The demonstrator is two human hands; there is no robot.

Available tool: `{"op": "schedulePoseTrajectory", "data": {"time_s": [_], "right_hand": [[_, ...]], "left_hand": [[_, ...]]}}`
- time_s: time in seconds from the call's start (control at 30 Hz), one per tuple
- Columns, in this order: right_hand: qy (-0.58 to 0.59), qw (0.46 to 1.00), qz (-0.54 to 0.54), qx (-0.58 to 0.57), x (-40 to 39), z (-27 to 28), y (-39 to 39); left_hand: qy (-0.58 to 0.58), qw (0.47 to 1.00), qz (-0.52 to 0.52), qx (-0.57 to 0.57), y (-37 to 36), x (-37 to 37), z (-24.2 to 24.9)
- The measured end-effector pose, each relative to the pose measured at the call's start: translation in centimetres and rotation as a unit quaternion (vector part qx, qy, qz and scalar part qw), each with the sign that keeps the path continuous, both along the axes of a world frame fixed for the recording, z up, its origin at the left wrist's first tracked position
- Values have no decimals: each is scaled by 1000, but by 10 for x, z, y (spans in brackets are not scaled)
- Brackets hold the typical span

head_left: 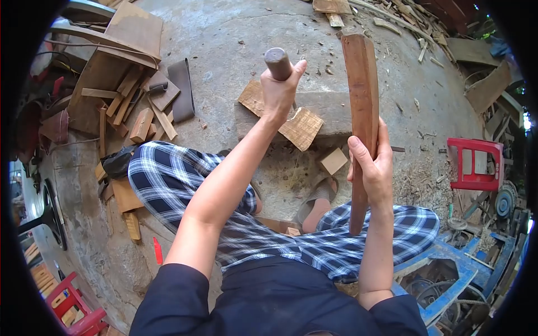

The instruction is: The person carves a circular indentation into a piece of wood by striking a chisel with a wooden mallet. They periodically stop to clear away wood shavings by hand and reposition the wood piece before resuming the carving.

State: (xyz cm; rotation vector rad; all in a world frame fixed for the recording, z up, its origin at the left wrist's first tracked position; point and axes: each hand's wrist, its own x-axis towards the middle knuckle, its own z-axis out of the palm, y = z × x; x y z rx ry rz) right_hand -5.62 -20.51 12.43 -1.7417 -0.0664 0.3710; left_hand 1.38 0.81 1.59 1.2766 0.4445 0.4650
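My left hand (277, 95) is wrapped round a thick cylindrical wooden handle (278, 63), whose blunt end points up toward the camera; whatever lies below the fist is hidden. Behind that hand, light brown wood pieces (302, 129) rest on a weathered plank (330, 106) on the floor. My right hand (374, 162) grips a long, slightly curved reddish-brown wooden piece (361, 84) around its lower half, fingers on one side and thumb on the other. It stands nearly upright in view, its lower end over my right thigh. A small wood block (334, 161) sits between the hands, near my foot.
Stacked boards and offcuts (120, 101) lie at the left. A red stool (476, 162) stands at the right, near a blue metal frame (443, 280). Another red stool (78, 308) is at the lower left. Wood shavings (420, 179) cover the floor at right.
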Motion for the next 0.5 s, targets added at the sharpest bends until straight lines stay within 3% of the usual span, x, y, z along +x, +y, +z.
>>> {"op": "schedulePoseTrajectory", "data": {"time_s": [0.23,0.43,0.5], "right_hand": [[10,999,6,-31,2,-4,-1],[-6,998,-13,66,6,30,13],[-87,995,-13,44,13,36,16]], "left_hand": [[-16,997,-14,76,-25,2,-15],[-36,990,-36,132,-40,-2,-19],[-50,989,-40,136,-49,-3,-20]]}}
